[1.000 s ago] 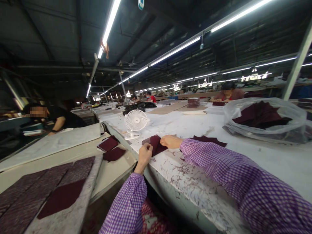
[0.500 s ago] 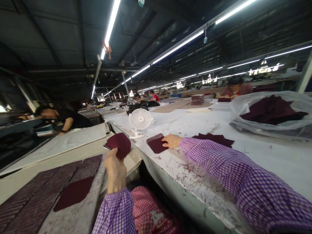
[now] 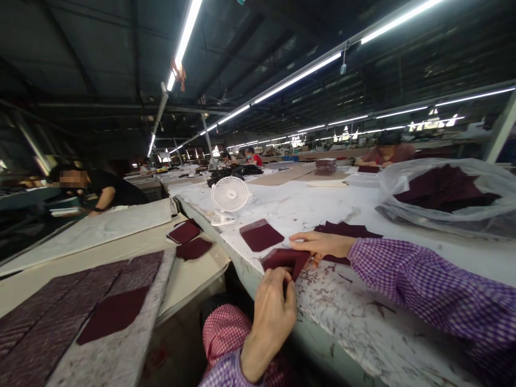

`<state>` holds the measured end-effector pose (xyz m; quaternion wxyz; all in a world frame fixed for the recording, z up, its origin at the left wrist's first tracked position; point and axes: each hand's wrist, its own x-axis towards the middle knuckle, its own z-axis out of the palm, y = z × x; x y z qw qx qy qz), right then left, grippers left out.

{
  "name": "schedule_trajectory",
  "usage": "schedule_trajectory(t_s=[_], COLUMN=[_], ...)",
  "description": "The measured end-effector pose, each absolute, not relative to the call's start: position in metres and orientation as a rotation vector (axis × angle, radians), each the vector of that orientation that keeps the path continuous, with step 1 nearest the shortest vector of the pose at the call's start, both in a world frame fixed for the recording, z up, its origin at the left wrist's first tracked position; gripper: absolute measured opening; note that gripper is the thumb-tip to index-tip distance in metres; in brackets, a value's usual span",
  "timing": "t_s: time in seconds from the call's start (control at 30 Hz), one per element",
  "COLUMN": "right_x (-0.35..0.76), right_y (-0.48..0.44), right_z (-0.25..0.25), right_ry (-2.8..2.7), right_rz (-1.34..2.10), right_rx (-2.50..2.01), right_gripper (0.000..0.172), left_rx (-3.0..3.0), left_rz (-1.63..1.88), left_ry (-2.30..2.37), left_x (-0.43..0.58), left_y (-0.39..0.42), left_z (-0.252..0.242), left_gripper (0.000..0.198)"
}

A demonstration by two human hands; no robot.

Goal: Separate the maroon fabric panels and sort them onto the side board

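Observation:
Near the table's front edge, a maroon fabric piece [image 3: 281,259] is raised and bent between my hands. My left hand [image 3: 274,309] is closed, pinching its near edge between thumb and fingers. At the piece's right side is my right hand [image 3: 322,244], index finger stretched across the top and the other fingers curled at its edge. Just beyond lies a neat stack of maroon fabric pieces [image 3: 261,236]. More loose maroon pieces [image 3: 346,230] lie partly hidden behind my right hand.
A white fan [image 3: 229,194] stands on the white-covered table [image 3: 290,201]. To the right sits a clear plastic bag [image 3: 387,188] of maroon pieces. At left are small maroon stacks [image 3: 183,232], striped panels [image 3: 60,312] and a single piece [image 3: 115,316]. Co-workers sit beyond.
My left hand has moved right from the left table to the fabric piece at the white table's edge. My right hand has left the neat stack and come nearer, to the right.

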<state>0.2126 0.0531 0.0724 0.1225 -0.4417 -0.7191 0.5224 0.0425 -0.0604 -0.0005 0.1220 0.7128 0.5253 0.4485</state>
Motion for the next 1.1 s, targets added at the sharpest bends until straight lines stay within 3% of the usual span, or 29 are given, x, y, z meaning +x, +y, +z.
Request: schedule_trajectory(t_s=[0.2,0.37,0.47,0.63,0.9,0.97,1.1], right_x=[0.228,0.236,0.238,0.240,0.243,0.248,0.256], right_y=[0.041,0.045,0.049,0.051,0.050,0.052,0.060], right_z=[0.071,0.059,0.054,0.054,0.057,0.061,0.066], right_ry=[-2.094,-2.303,-2.393,-2.444,-2.536,-2.564,-2.635], right_rz=[1.518,1.152,1.104,1.047,1.018,0.916,0.376], right_rx=[-1.258,-1.277,-1.216,-1.184,-1.096,-1.164,-1.110], right_gripper=[0.071,0.078,0.073,0.072,0.066,0.057,0.025], left_rx=[2.294,2.346,2.201,1.932,2.309,2.361,2.581], left_rz=[1.232,1.174,1.327,1.660,0.927,0.844,0.781], left_ry=[1.504,1.299,1.182,1.416,1.521,1.538,1.596], left_x=[0.051,0.053,0.041,0.015,0.052,0.059,0.063], left_y=[-0.073,-0.088,-0.094,-0.067,0.014,0.019,0.016], left_z=[-0.001,0.016,0.032,0.049,0.028,0.022,0.016], left_gripper=[0.013,0.016,0.017,0.022,0.022,0.021,0.020])
